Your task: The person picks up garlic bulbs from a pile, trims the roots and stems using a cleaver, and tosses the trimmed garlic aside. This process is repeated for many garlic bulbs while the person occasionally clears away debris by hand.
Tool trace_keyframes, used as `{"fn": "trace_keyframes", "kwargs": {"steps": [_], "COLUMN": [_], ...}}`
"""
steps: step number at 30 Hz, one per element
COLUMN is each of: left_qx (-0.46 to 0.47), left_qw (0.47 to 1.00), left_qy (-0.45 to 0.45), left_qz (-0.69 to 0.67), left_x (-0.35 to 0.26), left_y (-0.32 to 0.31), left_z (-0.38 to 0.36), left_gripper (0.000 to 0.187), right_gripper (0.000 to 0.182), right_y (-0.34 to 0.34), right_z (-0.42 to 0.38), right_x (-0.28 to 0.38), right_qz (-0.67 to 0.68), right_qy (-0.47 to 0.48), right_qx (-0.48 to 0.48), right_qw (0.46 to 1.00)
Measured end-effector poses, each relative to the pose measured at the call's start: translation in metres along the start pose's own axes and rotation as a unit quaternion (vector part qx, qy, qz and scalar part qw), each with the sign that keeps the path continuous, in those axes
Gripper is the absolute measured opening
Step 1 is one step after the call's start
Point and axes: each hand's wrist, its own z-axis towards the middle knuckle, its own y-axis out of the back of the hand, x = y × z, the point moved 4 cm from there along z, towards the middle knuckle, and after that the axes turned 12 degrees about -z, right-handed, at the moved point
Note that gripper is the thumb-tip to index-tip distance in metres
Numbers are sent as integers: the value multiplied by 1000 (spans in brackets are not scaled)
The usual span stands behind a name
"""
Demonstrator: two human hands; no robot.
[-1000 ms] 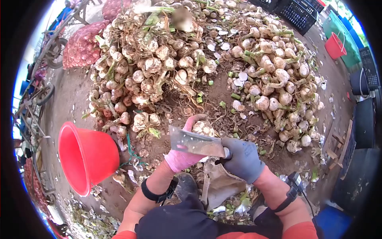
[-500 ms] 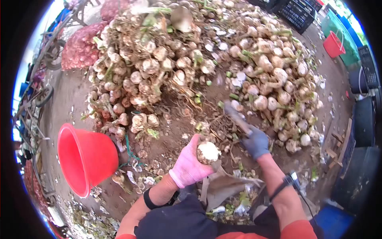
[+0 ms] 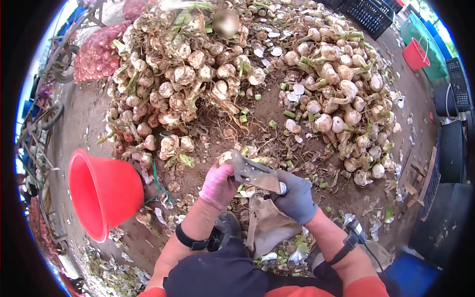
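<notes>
My left hand [image 3: 218, 187], in a pink glove, is closed round a garlic bulb [image 3: 225, 157], of which only a pale part shows above the fingers. A knife [image 3: 257, 174] with a broad, dirt-smeared blade is gripped in my right hand [image 3: 296, 199], which wears a grey glove. The blade lies across the front of the left hand, its far end at the bulb; whether the edge touches the bulb is hidden. Just beyond the hands, roots and cut green stem pieces [image 3: 272, 123] litter the soil.
A large heap of garlic with stalks [image 3: 185, 74] rises ahead on the left, another garlic heap [image 3: 346, 89] on the right. A red bucket [image 3: 111, 198] tilts at my left. Behind are a filled net bag [image 3: 99, 54] and a black crate [image 3: 367, 17]. Peelings lie around my feet.
My right hand has brought the knife left and toward me, up to the bulb. My left hand has shifted slightly left and turned, hiding most of the bulb.
</notes>
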Motion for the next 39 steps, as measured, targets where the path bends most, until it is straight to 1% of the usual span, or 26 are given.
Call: {"fn": "trace_keyframes", "kwargs": {"steps": [1,5,7,8,10,12,13,14,16,18,19,20,21,22,23,24,26,27,29,30,32,34,35,36,38,39], "left_qx": [-10,14,18,19,51,31,18,-6,20,167,185,201,125,-19,-145,-310,-460,-460,-390,-319,-307,-213,-170,-166,-63,-27], "left_qw": [1000,994,999,999,985,994,998,999,987,963,965,906,830,782,628,491,435,436,625,675,621,699,785,788,860,861], "left_qy": [12,57,27,26,78,76,42,24,-57,-58,-32,-145,-275,-343,-440,-400,-332,-328,-223,-174,-179,-190,-168,-161,-190,-193], "left_qz": [-26,-90,14,15,-142,-73,-51,-27,147,205,182,343,469,520,625,709,699,701,638,642,699,655,572,570,469,470], "left_x": [5,16,23,19,10,0,-2,3,1,-3,-10,-33,-55,-84,-117,-141,-163,-168,-169,-162,-124,-104,-89,-78,-59,-51], "left_y": [2,1,21,16,-9,-50,-33,-12,-46,-111,-121,-113,-93,-58,-9,7,85,108,130,135,90,117,93,75,44,33], "left_z": [0,-2,5,4,-5,-17,5,18,28,8,3,8,21,27,37,23,22,22,32,41,25,36,28,22,14,13], "left_gripper": [31,25,23,23,23,21,29,38,69,93,95,85,73,70,71,73,83,83,91,94,88,80,76,76,85,82], "right_gripper": [27,31,28,26,17,12,12,11,10,7,7,7,7,8,8,9,11,13,14,14,15,16,18,18,22,23], "right_y": [-1,1,1,1,-24,-15,-19,-20,-24,-33,-26,-26,-26,-26,-25,-23,-25,-26,-27,-28,-30,-32,-33,-30,-20,-11], "right_z": [1,4,4,4,6,-4,-2,-17,1,-2,-2,-1,-3,-3,-2,-2,-4,-5,-3,-1,2,5,6,6,8,10], "right_x": [1,7,3,-3,-80,-117,-112,-102,-89,-85,-78,-79,-83,-85,-83,-79,-76,-73,-67,-61,-52,-52,-53,-52,-38,-21], "right_qz": [-10,-21,-17,-14,-14,-66,-62,3,74,204,207,207,195,183,185,201,217,193,169,173,179,166,152,148,57,35], "right_qy": [13,33,27,21,-166,-222,-209,-211,-183,-211,-222,-221,-217,-212,-211,-217,-228,-222,-212,-204,-190,-174,-160,-167,-118,-89], "right_qx": [4,1,0,-2,52,26,40,41,23,40,53,51,49,47,45,42,41,60,74,76,78,80,86,85,111,113], "right_qw": [1000,999,999,1000,985,972,975,977,980,955,951,952,955,959,959,954,948,954,960,961,962,967,971,971,985,989]}}
